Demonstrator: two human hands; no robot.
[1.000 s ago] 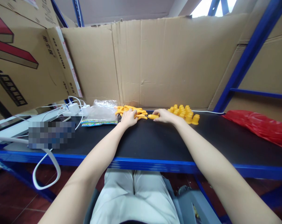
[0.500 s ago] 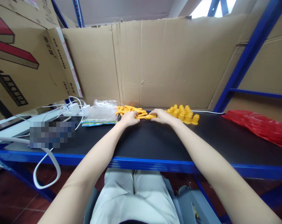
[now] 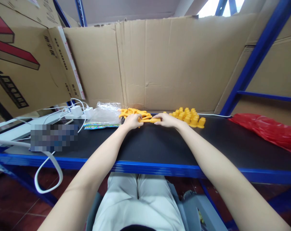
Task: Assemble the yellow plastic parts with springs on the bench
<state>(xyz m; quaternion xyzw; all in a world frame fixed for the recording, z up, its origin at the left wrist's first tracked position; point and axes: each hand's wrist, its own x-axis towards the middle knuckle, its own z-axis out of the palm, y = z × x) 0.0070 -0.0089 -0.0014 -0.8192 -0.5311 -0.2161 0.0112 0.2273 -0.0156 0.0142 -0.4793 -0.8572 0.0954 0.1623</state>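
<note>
A slim yellow-orange stick-like piece (image 3: 147, 121) spans the gap between my hands, low over the black tabletop. My left hand (image 3: 133, 121) has its fingers closed on the left end of the piece. At the right end, my right hand (image 3: 168, 120) pinches it between thumb and fingers. Behind my left hand lies a pile of similar yellow-orange pieces (image 3: 133, 111). To the right of my right hand stand several yellow flanged cup-shaped pieces (image 3: 194, 121) in rows. My fingers hide both ends of the held piece.
A clear plastic bag (image 3: 104, 114) lies left of the pile, near white plugs and cables (image 3: 76, 111). A red plastic bag (image 3: 268, 130) rests at the right. Cardboard (image 3: 184, 64) walls the back, and a blue rail (image 3: 157, 169) edges the table.
Both hands stay almost in place on the yellow-orange piece. The fingers of my left hand have shifted slightly, and the view has moved a little.
</note>
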